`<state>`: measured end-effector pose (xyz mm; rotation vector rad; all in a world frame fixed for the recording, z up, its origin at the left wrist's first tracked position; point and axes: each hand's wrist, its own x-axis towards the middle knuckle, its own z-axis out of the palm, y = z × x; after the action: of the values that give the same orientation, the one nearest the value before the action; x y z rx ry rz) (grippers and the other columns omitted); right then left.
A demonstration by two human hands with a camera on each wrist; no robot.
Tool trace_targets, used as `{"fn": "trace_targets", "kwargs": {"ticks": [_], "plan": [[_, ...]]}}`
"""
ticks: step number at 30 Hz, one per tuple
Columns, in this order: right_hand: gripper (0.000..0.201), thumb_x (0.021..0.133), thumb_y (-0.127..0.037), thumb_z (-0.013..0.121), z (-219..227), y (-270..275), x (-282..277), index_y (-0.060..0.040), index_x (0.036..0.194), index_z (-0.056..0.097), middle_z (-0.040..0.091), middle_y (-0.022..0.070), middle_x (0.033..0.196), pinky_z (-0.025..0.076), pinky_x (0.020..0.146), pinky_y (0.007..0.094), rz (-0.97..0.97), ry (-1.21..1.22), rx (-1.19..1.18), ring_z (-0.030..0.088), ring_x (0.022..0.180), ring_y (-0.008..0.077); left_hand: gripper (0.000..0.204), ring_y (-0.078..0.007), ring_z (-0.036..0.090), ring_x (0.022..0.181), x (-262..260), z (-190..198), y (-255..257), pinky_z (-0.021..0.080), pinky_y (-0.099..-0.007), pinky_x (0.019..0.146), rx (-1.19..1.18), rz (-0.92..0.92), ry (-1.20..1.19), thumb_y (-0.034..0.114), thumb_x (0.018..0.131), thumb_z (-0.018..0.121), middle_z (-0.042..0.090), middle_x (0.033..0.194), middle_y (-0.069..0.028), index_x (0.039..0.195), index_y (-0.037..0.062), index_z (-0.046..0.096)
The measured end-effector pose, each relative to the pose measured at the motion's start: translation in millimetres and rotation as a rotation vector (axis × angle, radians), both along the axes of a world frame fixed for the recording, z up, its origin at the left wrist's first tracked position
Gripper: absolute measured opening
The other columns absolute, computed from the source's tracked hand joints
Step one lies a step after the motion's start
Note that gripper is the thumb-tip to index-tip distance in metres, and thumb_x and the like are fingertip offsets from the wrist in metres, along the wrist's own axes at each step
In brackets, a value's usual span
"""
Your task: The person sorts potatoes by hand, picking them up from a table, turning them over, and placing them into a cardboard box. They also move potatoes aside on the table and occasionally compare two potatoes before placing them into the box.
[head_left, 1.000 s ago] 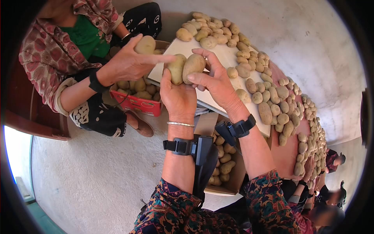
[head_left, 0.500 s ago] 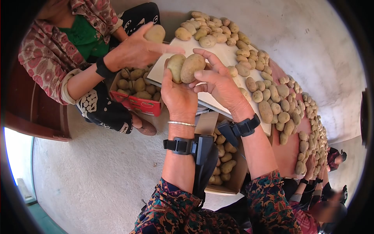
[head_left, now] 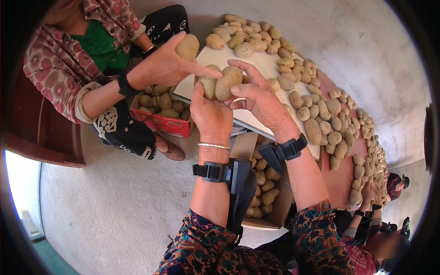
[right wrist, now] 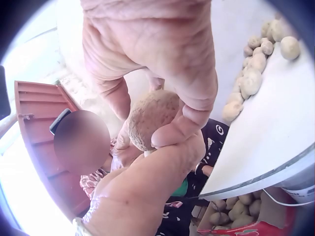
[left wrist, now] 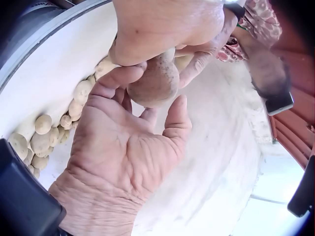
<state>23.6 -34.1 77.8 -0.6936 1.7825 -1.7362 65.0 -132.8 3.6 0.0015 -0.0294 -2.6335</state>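
Two potatoes are side by side above the left palm. My left hand, palm up, holds the paler potato with its fingers partly behind it. My right hand grips the browner potato between thumb and fingers. In the left wrist view that potato is between my left hand and my right hand. The right wrist view has the potato under my right hand, my left hand crossing below.
Opposite, a person's hand holds another potato, a finger pointing across the paler one. Many potatoes lie on the white board and the red surface at right. A red box and a cardboard box hold more potatoes.
The other person's hand has moved right, its finger now over my two potatoes. My right thumb and fingers have shifted on the browner potato, which has moved slightly right.
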Motion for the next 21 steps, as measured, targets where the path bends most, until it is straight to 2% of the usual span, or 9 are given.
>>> {"fn": "trace_targets", "kwargs": {"ticks": [1, 3, 9, 16, 18, 19, 21], "plan": [[0.063, 0.084, -0.016, 0.062, -1.4, 0.5, -0.4, -0.0067, 0.143, 0.040, 0.055, 0.0135, 0.114, 0.055, 0.080, 0.0290, -0.001, 0.002, -0.001, 0.062, 0.090, 0.0178, 0.044, -0.0261, 0.055, 0.117, -0.6, -2.5, -0.1, 0.046, -0.0380, 0.096, -0.001, -0.001, 0.002, 0.030, 0.104, 0.033, 0.056, 0.130, -0.0117, 0.133, 0.0016, 0.048], [0.062, 0.084, -0.019, 0.062, -5.0, 1.9, -2.8, -0.0082, 0.142, 0.042, 0.055, 0.0117, 0.114, 0.054, 0.080, 0.0284, -0.046, 0.024, 0.070, 0.061, 0.089, 0.0168, 0.042, -0.0252, 0.053, 0.120, -3.0, -8.5, -0.5, 0.046, -0.0395, 0.096, -0.032, -0.055, 0.013, 0.031, 0.104, 0.036, 0.053, 0.131, -0.0085, 0.138, 0.0076, 0.043], [0.059, 0.084, -0.023, 0.063, -2.1, 4.8, -5.8, -0.0107, 0.139, 0.046, 0.055, 0.0096, 0.116, 0.053, 0.080, 0.0286, -0.004, 0.045, 0.044, 0.060, 0.090, 0.0148, 0.053, -0.0276, 0.049, 0.126, -4.8, -6.4, 2.7, 0.044, -0.0423, 0.101, -0.049, -0.008, 0.038, 0.032, 0.104, 0.037, 0.046, 0.139, -0.0118, 0.150, 0.0065, 0.029], [0.056, 0.084, -0.021, 0.060, -8.3, 1.6, -7.5, -0.0104, 0.137, 0.047, 0.057, 0.0100, 0.111, 0.051, 0.076, 0.0296, -0.080, 0.102, 0.063, 0.060, 0.089, 0.0153, 0.054, -0.0293, 0.047, 0.127, -4.4, -7.0, 1.8, 0.044, -0.0426, 0.101, -0.017, 0.003, 0.055, 0.028, 0.101, 0.037, 0.046, 0.139, -0.0134, 0.149, 0.0055, 0.030], [0.054, 0.084, -0.021, 0.057, -13.6, 2.8, -12.1, -0.0088, 0.136, 0.047, 0.058, 0.0107, 0.107, 0.050, 0.072, 0.0302, -0.073, -0.055, -0.141, 0.060, 0.087, 0.0177, 0.055, -0.0287, 0.049, 0.124, -4.0, -9.1, 0.5, 0.045, -0.0402, 0.099, 0.013, -0.010, 0.122, 0.026, 0.099, 0.038, 0.047, 0.138, -0.0136, 0.149, 0.0056, 0.030], [0.054, 0.084, -0.021, 0.057, -13.3, 4.1, -12.8, -0.0088, 0.136, 0.047, 0.058, 0.0107, 0.107, 0.050, 0.072, 0.0302, -0.072, -0.055, -0.141, 0.060, 0.087, 0.0177, 0.055, -0.0287, 0.049, 0.124, -5.4, -11.8, -0.9, 0.045, -0.0402, 0.099, 0.012, -0.008, 0.122, 0.026, 0.099, 0.038, 0.047, 0.138, -0.0136, 0.149, 0.0056, 0.030], [0.057, 0.085, -0.023, 0.056, -12.0, 8.0, -14.3, -0.0082, 0.138, 0.043, 0.058, 0.0155, 0.117, 0.046, 0.069, 0.0277, -0.047, -0.256, -0.365, 0.057, 0.091, 0.0191, 0.055, -0.0281, 0.050, 0.123, -7.2, -13.8, -4.6, 0.045, -0.0392, 0.100, 0.058, -0.060, 0.219, 0.023, 0.098, 0.041, 0.047, 0.138, -0.0136, 0.149, 0.0052, 0.031]]}}
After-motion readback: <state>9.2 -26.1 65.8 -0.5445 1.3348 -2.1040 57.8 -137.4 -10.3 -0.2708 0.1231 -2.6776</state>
